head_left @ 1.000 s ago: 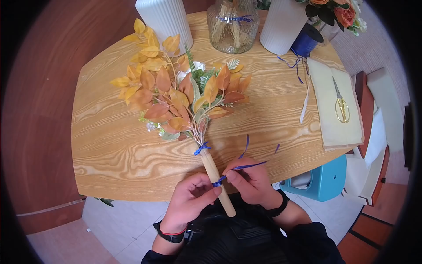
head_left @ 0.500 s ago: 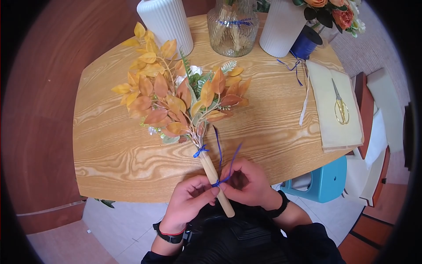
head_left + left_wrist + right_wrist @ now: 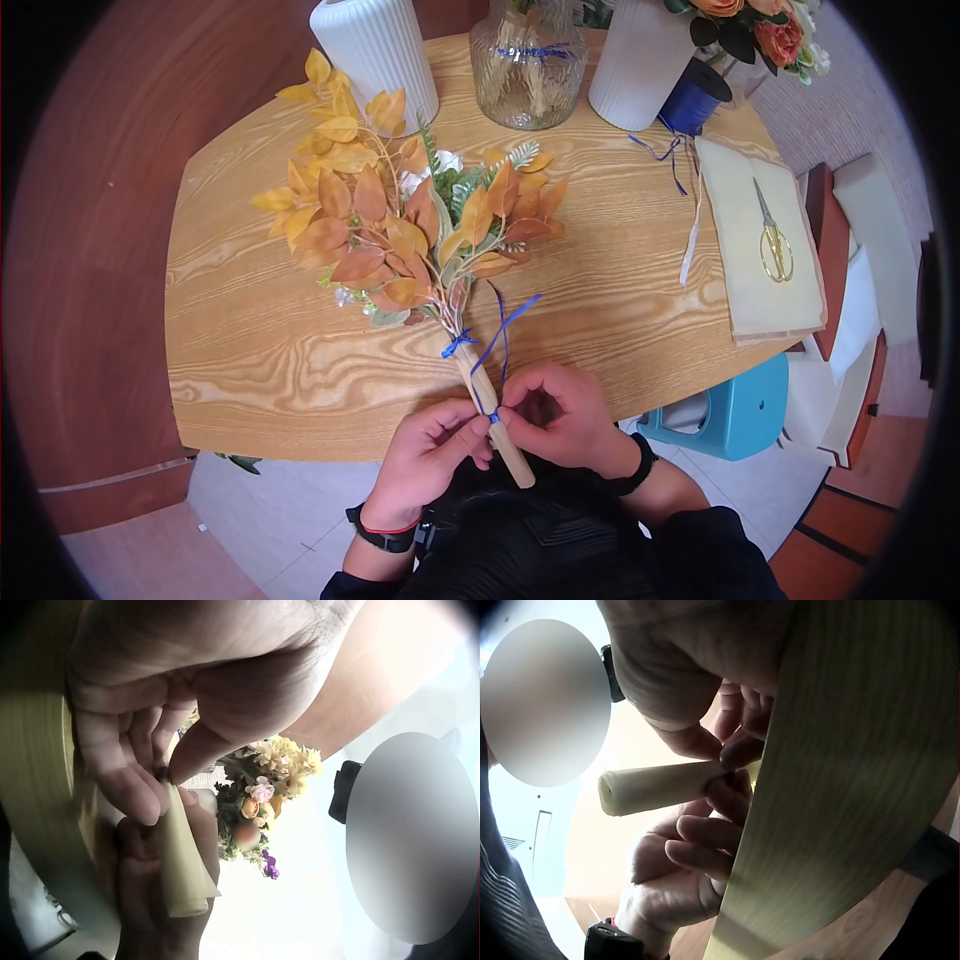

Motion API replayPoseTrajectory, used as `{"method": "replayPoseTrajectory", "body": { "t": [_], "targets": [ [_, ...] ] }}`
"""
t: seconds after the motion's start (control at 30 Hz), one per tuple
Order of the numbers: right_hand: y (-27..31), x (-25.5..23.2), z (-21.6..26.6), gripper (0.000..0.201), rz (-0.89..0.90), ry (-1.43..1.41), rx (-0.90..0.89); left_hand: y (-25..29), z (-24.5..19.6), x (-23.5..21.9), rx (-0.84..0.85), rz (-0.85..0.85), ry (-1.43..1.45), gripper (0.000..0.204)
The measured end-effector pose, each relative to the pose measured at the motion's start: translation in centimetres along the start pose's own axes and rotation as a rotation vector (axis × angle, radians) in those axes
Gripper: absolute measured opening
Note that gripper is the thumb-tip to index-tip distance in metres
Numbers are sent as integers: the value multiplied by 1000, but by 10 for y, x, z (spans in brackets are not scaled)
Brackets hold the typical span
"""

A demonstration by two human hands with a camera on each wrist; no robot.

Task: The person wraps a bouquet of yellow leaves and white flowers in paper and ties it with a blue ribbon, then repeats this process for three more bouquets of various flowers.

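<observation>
A bouquet with orange and yellow leaves (image 3: 405,235) lies over the table, its stems wrapped into a tan paper handle (image 3: 513,455) that points toward me. One blue bow (image 3: 458,343) sits at the top of the handle. Lower down, a second blue ribbon (image 3: 510,322) goes round the paper, its loose tails rising toward the leaves. My left hand (image 3: 432,455) holds the handle from the left, thumb beside the ribbon. With thumb and forefinger, my right hand (image 3: 565,420) pinches the ribbon against the handle. The paper's rolled end (image 3: 615,793) shows in the right wrist view.
Behind the bouquet stand a white ribbed vase (image 3: 385,65), a glass vase (image 3: 530,75) and another white vase (image 3: 640,70). A blue ribbon spool (image 3: 697,97) is beside them. Gold-handled scissors (image 3: 777,250) lie on folded paper (image 3: 755,310) at the right. A teal stool (image 3: 750,415) stands below the table edge.
My right hand has come in from the right to the handle. The ribbon tails, earlier stretched out to the right, now point up, one crossing over the handle. My left hand stays in place.
</observation>
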State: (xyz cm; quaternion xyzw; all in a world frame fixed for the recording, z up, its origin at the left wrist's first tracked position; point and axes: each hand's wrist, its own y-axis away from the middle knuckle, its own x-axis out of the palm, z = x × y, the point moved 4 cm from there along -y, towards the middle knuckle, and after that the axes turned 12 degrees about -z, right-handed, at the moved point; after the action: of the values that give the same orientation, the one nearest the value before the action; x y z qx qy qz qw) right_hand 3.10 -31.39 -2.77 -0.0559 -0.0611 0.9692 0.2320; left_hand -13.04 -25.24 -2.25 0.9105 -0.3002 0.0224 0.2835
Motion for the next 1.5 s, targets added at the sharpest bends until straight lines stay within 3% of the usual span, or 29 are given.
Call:
{"method": "replayPoseTrajectory", "body": {
  "t": [0.33, 0.43, 0.83, 0.93, 1.5],
  "targets": [
    [-2, 1, 4, 16, -31, 28, -84, 1, 0, 0, 0, -7, 47, 18],
    [-4, 2, 3, 17, -40, 24, -181, 0, 3, -2, 2, -34, 76, 18],
    [-4, 2, 14, 18, 55, 75, -67, 1, 3, -3, -23, -24, 157, 18],
    [-5, 3, 12, 18, 24, 88, -148, 0, 2, -4, -28, -46, 130, 16],
    [-4, 4, 14, 22, 43, 175, -197, -1, 1, 1, -33, -26, 52, 15]
  ]
}}
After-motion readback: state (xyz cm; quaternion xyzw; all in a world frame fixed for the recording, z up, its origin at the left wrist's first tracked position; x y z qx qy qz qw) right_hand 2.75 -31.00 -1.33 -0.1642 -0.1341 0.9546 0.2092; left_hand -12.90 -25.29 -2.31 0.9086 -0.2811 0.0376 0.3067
